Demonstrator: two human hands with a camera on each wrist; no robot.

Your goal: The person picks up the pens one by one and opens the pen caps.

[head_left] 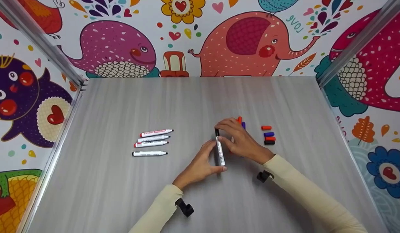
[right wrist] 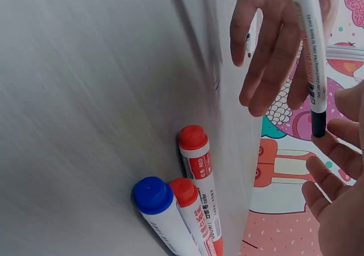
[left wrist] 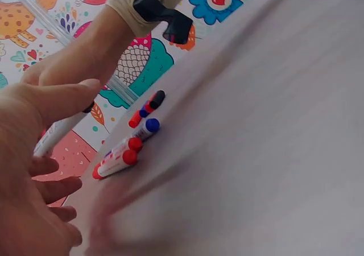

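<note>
A white marker with a black cap is held between my two hands, above the table. My left hand has its thumb at the marker's lower end and its index finger along the barrel; its other fingers spread loosely in the right wrist view. My right hand pinches near the cap end, index finger at the cap's tip. Beneath and beside the right hand lie capped markers: a blue-capped marker and two with red caps, one being a red marker; the head view mostly hides them.
Several uncapped markers lie in a stack-like row on the left, dark tips pointing right. Loose caps stand in a column on the right, among them a red cap, a blue cap and a black cap. Patterned walls surround the table.
</note>
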